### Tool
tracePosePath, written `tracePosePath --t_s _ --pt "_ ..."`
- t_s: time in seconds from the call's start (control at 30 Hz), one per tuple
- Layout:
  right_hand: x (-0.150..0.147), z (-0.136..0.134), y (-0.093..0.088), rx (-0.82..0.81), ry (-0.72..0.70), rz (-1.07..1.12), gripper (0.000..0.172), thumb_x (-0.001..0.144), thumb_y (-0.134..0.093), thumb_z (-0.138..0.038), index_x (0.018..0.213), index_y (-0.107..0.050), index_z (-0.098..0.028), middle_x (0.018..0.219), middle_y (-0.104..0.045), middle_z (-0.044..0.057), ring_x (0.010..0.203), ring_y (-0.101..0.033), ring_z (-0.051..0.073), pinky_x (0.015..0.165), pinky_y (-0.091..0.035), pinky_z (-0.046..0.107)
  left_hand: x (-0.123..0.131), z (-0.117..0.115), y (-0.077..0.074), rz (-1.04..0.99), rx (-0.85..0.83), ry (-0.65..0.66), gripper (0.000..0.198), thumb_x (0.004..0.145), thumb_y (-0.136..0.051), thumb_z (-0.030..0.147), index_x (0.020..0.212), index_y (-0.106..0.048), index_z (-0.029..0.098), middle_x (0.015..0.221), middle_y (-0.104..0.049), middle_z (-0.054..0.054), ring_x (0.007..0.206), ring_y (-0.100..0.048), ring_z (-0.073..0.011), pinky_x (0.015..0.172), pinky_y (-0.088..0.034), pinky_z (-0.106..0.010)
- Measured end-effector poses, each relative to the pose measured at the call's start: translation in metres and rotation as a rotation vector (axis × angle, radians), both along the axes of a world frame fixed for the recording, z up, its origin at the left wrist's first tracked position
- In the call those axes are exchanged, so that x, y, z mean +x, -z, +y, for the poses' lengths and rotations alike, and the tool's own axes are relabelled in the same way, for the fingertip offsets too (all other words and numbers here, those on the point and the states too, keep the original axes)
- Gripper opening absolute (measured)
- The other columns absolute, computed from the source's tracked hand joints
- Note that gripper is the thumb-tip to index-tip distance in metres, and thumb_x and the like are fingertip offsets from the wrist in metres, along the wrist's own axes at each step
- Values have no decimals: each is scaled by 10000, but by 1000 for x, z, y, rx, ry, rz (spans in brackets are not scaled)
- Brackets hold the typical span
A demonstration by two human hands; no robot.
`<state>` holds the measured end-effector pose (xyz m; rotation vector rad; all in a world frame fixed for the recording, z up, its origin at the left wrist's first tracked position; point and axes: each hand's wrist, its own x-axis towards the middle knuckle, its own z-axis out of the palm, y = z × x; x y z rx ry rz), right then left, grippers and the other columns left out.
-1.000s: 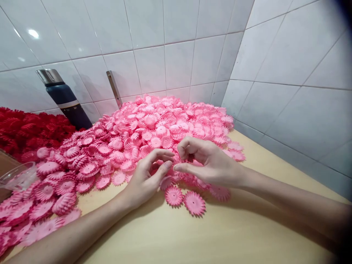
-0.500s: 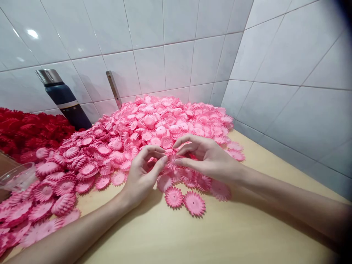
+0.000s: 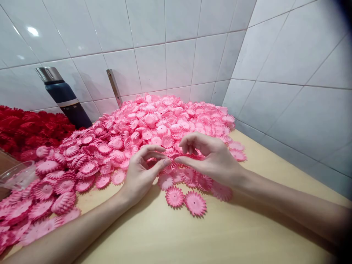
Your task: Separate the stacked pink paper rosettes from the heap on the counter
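My left hand [image 3: 145,174] is over the near edge of a heap of pink flower discs [image 3: 148,121]. Its thumb and fingers come together in a pinch at a pink flower disc, mostly hidden behind the fingertips. From the right, my right hand [image 3: 211,157] reaches in with its thumb stretched to the left thumb's tip. Its other fingers are curled and raised, apart from that thumb. Just below the hands, two loose pink discs [image 3: 195,203] with toothed edges and a small centre hole lie flat on the table.
Behind the heap is a white tiled wall [image 3: 178,58]. A dark blue bottle [image 3: 67,99] leans at the left, near a narrow metal strip [image 3: 113,86]. Red flower pieces [image 3: 30,128] pile up at far left, above a clear plastic cup [image 3: 19,176]. The table [image 3: 192,238] is pale wood.
My right fingers have lifted and curled away from the pinch point, while the right thumb stays near my left thumb. My left thumb has closed in slightly toward the right.
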<state>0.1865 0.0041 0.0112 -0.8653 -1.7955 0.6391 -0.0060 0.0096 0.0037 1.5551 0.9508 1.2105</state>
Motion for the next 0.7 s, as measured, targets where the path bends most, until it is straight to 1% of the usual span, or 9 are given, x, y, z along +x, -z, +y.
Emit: tracePosePath --t_s 0.1,0.23,0.3,0.4,0.57,0.7 --pt "-1 -2 -2 -25 -39 7 187 765 -709 -204 904 -586 -189 781 -603 8 714 -587 149 659 -515 323 0 1 1 9 7 -34 240 736 -755 232 925 -622 167 816 -693 -19 808 -676 -150 690 -567 -233" --pt "-2 -5 -5 -134 -105 -40 177 780 -698 -245 928 -622 -184 875 -682 43 821 -650 179 752 -535 352 -1 1 1 12 20 -29 244 738 -756 234 929 -619 170 794 -699 -5 802 -680 -141 687 -560 -220" --pt "-2 -5 -6 -173 -82 -60 200 777 -701 -264 946 -631 -182 906 -705 57 845 -665 193 767 -533 362 -1 1 1 11 11 -22 255 740 -755 238 939 -611 170 780 -702 -2 798 -684 -143 686 -560 -223" --pt "-2 -6 -7 -214 -39 -68 237 760 -718 -274 960 -627 -184 854 -724 50 814 -676 201 749 -525 365 -1 1 1 16 -14 -8 267 752 -744 255 957 -598 165 769 -711 -11 788 -690 -155 677 -563 -237" --pt "-3 -6 -7 -273 -71 -14 271 725 -751 -247 957 -622 -195 839 -722 36 826 -685 202 731 -536 345 -1 -1 1 6 -18 27 270 750 -747 240 955 -588 163 722 -712 1 738 -694 -143 674 -561 -227" --pt "-3 -5 -4 -330 -105 30 276 754 -731 -279 991 -616 -196 862 -715 46 881 -690 209 740 -558 340 -1 -2 1 15 -2 48 245 762 -737 241 941 -589 163 727 -716 -8 748 -708 -158 686 -570 -243"
